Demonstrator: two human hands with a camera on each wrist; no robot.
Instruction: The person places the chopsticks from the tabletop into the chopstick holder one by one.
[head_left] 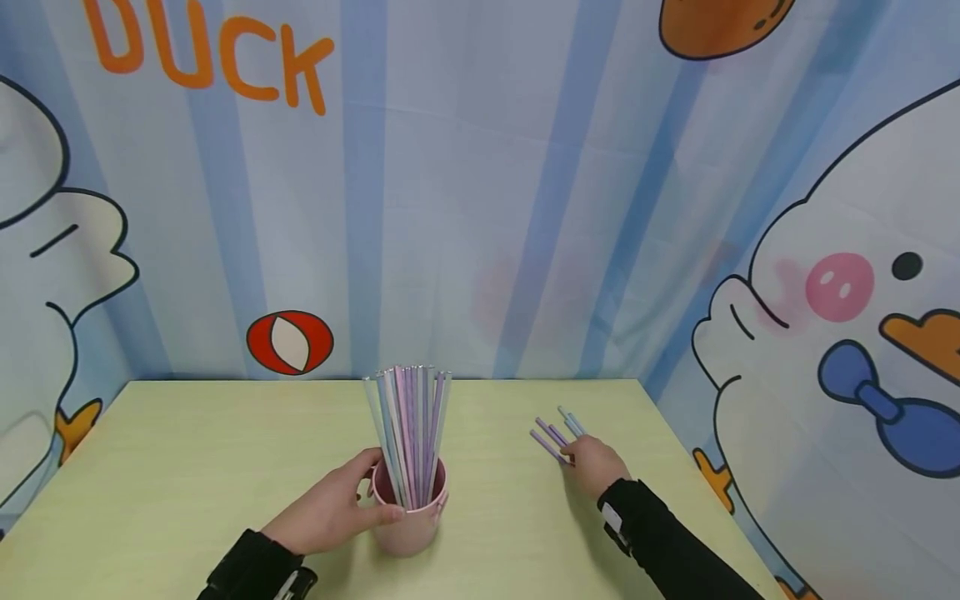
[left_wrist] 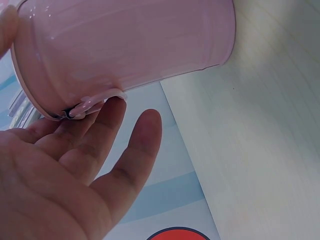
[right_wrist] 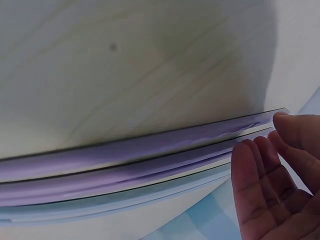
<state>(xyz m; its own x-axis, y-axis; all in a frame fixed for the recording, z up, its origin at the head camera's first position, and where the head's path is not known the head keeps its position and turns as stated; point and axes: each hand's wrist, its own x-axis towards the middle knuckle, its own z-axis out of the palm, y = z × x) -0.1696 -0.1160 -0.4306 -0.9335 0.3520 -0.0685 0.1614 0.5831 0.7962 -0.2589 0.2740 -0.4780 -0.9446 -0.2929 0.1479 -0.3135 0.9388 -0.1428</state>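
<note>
My left hand (head_left: 333,508) holds a pink cup (head_left: 408,533), with the thumb on its near side and fingers about the rim and the side handle. Purple, pink, pale blue and clear drinking straws (head_left: 408,433) stand in this cup and fan out above it. Over to the right, my right hand (head_left: 596,467) pinches at several loose straws (right_wrist: 125,165), purple and light blue, low over the table. Their far ends stick out past the fingertips, slightly spread. In the right wrist view the thumb (right_wrist: 295,127) is at the outermost purple straw.
Both hands work over a pale wood-look table (head_left: 225,450). A light blue striped curtain (head_left: 465,208) printed with cartoon ducks hangs behind the table's back edge and along its right side.
</note>
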